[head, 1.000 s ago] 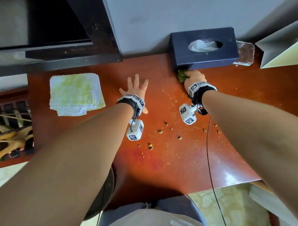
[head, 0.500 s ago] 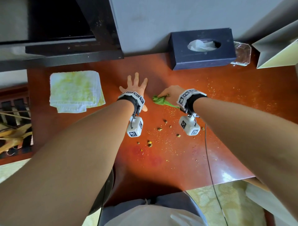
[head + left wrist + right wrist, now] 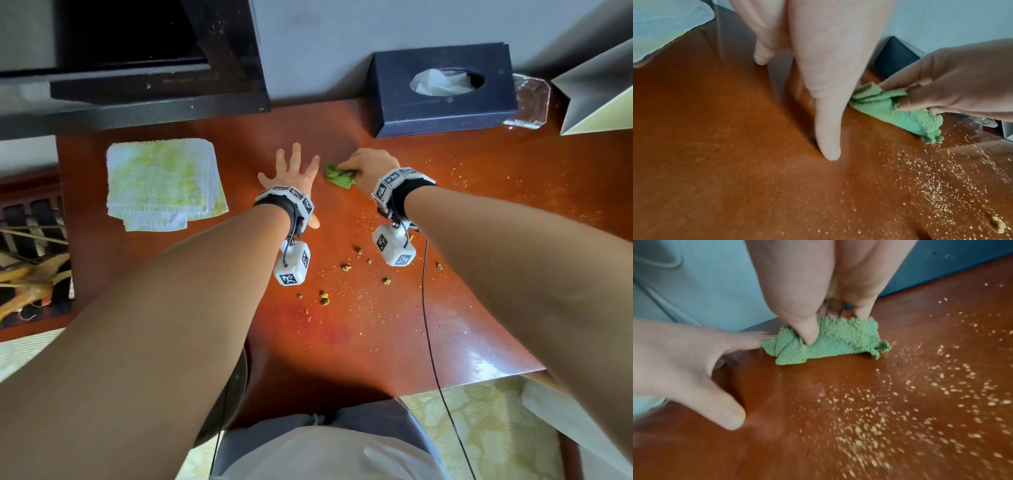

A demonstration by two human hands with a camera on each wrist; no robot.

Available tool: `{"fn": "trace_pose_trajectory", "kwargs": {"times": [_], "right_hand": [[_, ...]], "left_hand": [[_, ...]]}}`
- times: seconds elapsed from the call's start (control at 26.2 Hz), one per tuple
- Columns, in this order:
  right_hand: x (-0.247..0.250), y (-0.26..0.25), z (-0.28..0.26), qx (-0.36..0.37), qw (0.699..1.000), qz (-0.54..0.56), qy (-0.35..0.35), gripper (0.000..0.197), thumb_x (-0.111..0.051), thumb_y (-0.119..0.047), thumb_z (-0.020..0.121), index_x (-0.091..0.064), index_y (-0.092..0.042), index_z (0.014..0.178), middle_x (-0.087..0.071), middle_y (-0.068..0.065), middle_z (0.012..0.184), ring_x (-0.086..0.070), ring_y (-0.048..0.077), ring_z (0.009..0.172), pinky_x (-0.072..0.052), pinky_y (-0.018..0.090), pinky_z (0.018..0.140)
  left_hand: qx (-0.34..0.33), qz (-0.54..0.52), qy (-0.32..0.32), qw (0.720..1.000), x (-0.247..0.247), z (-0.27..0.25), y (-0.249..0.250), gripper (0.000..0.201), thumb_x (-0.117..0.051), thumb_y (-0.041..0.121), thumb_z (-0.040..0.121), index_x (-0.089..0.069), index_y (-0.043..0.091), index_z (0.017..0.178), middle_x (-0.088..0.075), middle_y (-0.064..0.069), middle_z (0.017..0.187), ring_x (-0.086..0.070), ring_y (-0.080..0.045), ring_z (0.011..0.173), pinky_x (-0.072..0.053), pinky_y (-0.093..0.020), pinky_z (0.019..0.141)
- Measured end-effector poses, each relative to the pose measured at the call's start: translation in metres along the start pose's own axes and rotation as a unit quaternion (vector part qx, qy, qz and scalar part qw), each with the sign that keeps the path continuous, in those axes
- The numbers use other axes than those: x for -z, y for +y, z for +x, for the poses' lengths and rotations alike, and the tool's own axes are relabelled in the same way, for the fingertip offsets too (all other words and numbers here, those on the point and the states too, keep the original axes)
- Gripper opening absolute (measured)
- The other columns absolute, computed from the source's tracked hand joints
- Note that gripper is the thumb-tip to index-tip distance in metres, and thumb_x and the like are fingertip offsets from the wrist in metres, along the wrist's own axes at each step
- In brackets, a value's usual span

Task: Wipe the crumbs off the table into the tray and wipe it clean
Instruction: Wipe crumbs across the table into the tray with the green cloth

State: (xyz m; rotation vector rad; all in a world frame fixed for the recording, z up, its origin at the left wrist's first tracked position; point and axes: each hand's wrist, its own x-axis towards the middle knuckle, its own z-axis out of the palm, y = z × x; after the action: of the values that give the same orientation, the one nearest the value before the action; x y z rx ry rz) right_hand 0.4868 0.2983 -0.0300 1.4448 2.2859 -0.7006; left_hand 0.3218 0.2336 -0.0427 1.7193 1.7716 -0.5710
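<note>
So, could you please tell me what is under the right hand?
A crumpled green cloth, gripped by the right hand on the table. Any crumbs beneath the cloth are covered.

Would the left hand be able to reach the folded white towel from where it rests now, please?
Probably yes. The left hand lies flat and holds nothing, and only bare table separates it from the white towel. The right hand, gripping the green cloth, sits on its other side.

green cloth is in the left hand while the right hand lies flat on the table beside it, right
Not quite: the hands are swapped. The right hand pinches the green cloth, and the left hand lies flat on the table beside it. The head view shows this.
</note>
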Motion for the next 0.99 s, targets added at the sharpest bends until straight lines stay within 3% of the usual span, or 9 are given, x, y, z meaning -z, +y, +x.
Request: {"fn": "trace_pose_trajectory", "kwargs": {"times": [0.11, 0.34, 0.5, 0.57, 0.69, 0.84, 0.99], "right_hand": [[-0.007, -0.005, -0.011, 0.044, 0.996, -0.031, -0.069, 0.05, -0.053, -0.008, 0.092, -0.062, -0.05, 0.119, -0.065, -0.013, 0.116, -0.065, 0.019, 0.094, -0.058, 0.033, 0.079], [-0.031, 0.003, -0.056, 0.05, 0.991, -0.031, -0.118, 0.053, -0.047, -0.002, 0.092, -0.066, -0.044, 0.117, -0.066, -0.013, 0.122, -0.067, 0.021, 0.094, -0.057, 0.032, 0.082], [-0.038, 0.004, -0.078, 0.047, 0.986, -0.043, -0.155, 0.058, -0.044, 0.003, 0.091, -0.064, -0.041, 0.122, -0.062, -0.011, 0.129, -0.064, 0.02, 0.098, -0.057, 0.035, 0.083], [-0.031, 0.005, -0.085, 0.022, 0.99, -0.023, -0.137, 0.055, -0.042, 0.002, 0.091, -0.064, -0.037, 0.124, -0.063, -0.009, 0.126, -0.062, 0.018, 0.094, -0.053, 0.029, 0.079], [-0.016, 0.009, -0.092, -0.025, 0.997, 0.022, -0.075, 0.048, -0.043, -0.002, 0.094, -0.063, -0.031, 0.126, -0.066, -0.002, 0.121, -0.06, 0.019, 0.09, -0.048, 0.027, 0.075], [0.002, 0.034, -0.108, -0.144, 0.979, 0.142, 0.013, 0.033, -0.045, -0.008, 0.097, -0.063, -0.021, 0.121, -0.068, 0.006, 0.106, -0.065, 0.023, 0.083, -0.056, 0.031, 0.069], [0.013, 0.067, -0.119, -0.241, 0.943, 0.218, 0.065, 0.029, -0.048, -0.011, 0.096, -0.062, -0.016, 0.121, -0.066, 0.006, 0.101, -0.061, 0.02, 0.079, -0.049, 0.024, 0.058]], "left_hand": [[-0.003, -0.005, 0.0, 1.0, 0.0, 0.0, -0.001, 0.134, -0.089, 0.048, 0.06, 0.004, 0.032, 0.155, 0.024, -0.007, 0.16, 0.016, -0.039, 0.148, -0.016, -0.071, 0.111], [-0.012, -0.019, 0.036, 0.999, -0.011, -0.012, -0.003, 0.117, -0.087, 0.044, 0.067, -0.009, 0.029, 0.154, 0.011, -0.003, 0.163, 0.008, -0.036, 0.149, -0.018, -0.066, 0.114], [-0.001, -0.021, 0.036, 0.999, -0.013, -0.022, 0.008, 0.099, -0.085, 0.026, 0.073, -0.022, 0.023, 0.151, -0.002, -0.007, 0.162, -0.004, -0.038, 0.148, -0.034, -0.059, 0.108], [-0.005, -0.004, 0.031, 0.999, -0.011, -0.03, 0.014, 0.086, -0.084, 0.023, 0.074, -0.034, 0.018, 0.144, -0.016, -0.011, 0.155, -0.019, -0.038, 0.141, -0.043, -0.053, 0.097], [-0.015, 0.026, 0.023, 0.999, -0.004, -0.034, 0.018, 0.082, -0.083, 0.032, 0.072, -0.039, 0.016, 0.139, -0.031, -0.011, 0.143, -0.034, -0.035, 0.13, -0.047, -0.049, 0.086], [-0.036, 0.022, 0.031, 0.999, 0.007, -0.031, 0.03, 0.082, -0.08, 0.034, 0.074, -0.038, 0.017, 0.143, -0.032, -0.01, 0.143, -0.036, -0.034, 0.131, -0.049, -0.049, 0.089], [-0.058, 0.01, 0.027, 0.998, 0.013, -0.022, 0.05, 0.085, -0.081, 0.037, 0.073, -0.037, 0.019, 0.143, -0.03, -0.009, 0.147, -0.034, -0.035, 0.132, -0.047, -0.054, 0.096]]}}
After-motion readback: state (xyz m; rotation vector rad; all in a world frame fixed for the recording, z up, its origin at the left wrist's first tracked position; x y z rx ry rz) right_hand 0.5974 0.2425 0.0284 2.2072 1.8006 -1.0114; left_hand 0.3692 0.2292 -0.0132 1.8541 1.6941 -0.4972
